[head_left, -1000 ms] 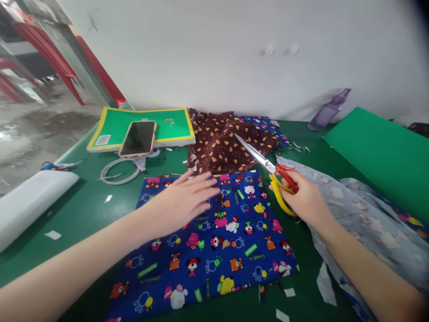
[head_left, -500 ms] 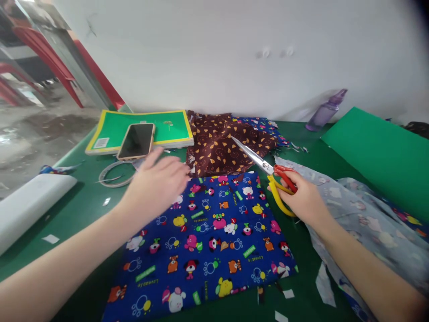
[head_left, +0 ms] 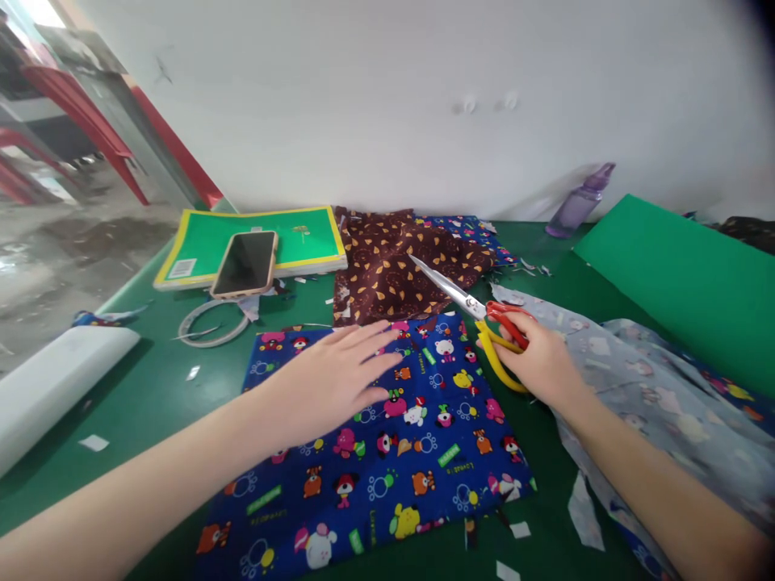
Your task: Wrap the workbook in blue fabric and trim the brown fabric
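Observation:
My left hand (head_left: 345, 375) is open, fingers spread, over the upper part of a blue cloth (head_left: 387, 476) printed with cartoon animals. Whether the palm presses on the cloth I cannot tell. The cloth lies flat on the green table (head_left: 163, 428). In my right hand (head_left: 542, 359) is a pair of scissors (head_left: 451, 290) with one red and one yellow handle, held at the cloth's upper right corner. The blades look closed and point up and left across a brown cloth (head_left: 387, 266) with an orange leaf-like print.
A phone (head_left: 245, 265) rests on a green and yellow book (head_left: 306, 234) at back left. Before it lies a whitish ring (head_left: 211, 323). A long white object (head_left: 66, 383) sits at left. Grey fabric (head_left: 654, 395), a green board (head_left: 684, 274) and a purple bottle (head_left: 578, 206) are at right.
My left hand has moved right and down from near the phone to over the blue cloth, fingers now spread. The right hand still holds the scissors in nearly the same place.

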